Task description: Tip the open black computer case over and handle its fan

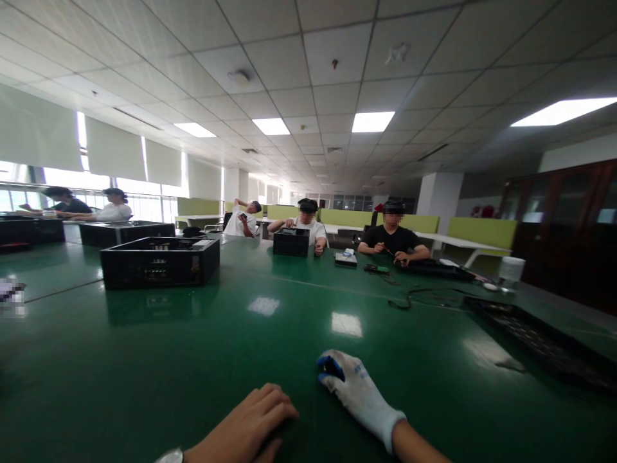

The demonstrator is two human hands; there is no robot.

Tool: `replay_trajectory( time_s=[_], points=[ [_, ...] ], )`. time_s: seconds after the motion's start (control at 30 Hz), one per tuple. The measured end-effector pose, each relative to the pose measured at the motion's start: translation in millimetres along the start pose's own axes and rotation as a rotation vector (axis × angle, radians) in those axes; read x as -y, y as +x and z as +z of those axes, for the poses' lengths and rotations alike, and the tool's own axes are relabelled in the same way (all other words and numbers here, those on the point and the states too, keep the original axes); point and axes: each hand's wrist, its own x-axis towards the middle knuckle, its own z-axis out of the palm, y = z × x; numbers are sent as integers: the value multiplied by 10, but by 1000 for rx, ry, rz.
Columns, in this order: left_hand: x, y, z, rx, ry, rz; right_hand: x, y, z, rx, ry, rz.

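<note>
both hands are just parked on the green table at the bottom middle of the frame, nothing in either one; the left hand is bare, palm down, fingers loosely curled against the surface, with a watch just showing at the wrist on the bottom edge; the right hand has a white glove with blue fingertips, also palm down, fingers lying fairly flat and together, pointing toward the upper left, not closed on anything i can make out; closest object is the long flat black tray at the lower right of the frame; it lies off to the right side of the gloved hand, well apart from it, no contact; its long axis runs from about mid-frame on the right down toward the lower right corner, so it sits slanted across the direction the glove points; the gloved hand is clearly the nearer of the two, the bare one is one hand further toward the left; a dark cable snakes on the table beyond the tray's far end; a black crate sits well away at the middle left; across the table a person in a black shirt and a person in a white shirt work at their own stuff
</note>
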Motion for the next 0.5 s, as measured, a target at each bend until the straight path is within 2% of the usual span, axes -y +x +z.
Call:
replay_trajectory(
  time_s=[0.23, 0.5],
  points=[
    [-25, 0, 0, 6, 26, 4, 48, -25, -10, 36, 0, -64],
    [20, -8, 20, -31, 17, 45, -2, -23, 26, 39, -13, -46]
  ],
)
